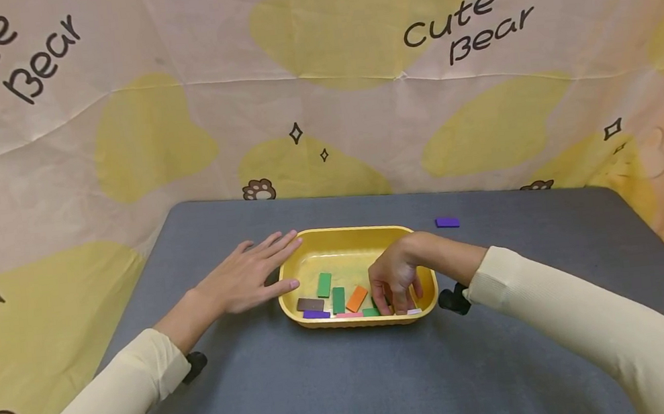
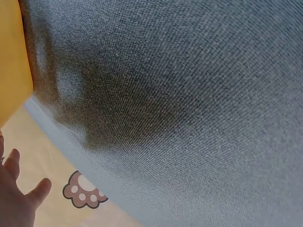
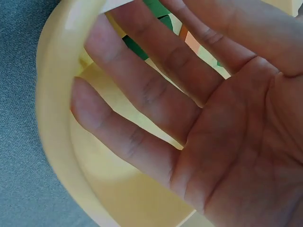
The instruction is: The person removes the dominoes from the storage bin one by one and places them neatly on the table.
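Note:
A yellow tray (image 1: 336, 244) holds several flat blocks, among them a light green one (image 1: 325, 285), a dark green one (image 1: 338, 300), an orange one (image 1: 356, 298) and a brown one (image 1: 310, 304). My left hand (image 1: 245, 275) spreads its fingers at the tray's left rim, thumb and fingertips over the edge. Inside the right end of the tray, my right hand (image 1: 395, 278) points its fingers down among blocks. In the right wrist view, the hand's (image 3: 189, 109) fingers are loosely bent and apart, fingertips beside a white block (image 3: 117, 4); whether they touch it is unclear.
A purple block (image 1: 447, 222) lies on the grey table (image 1: 350, 380) behind and right of the tray. A printed cloth (image 1: 360, 130) hangs beyond the table's back edge. The tray's yellow wall (image 2: 13, 61) shows at the left of the left wrist view.

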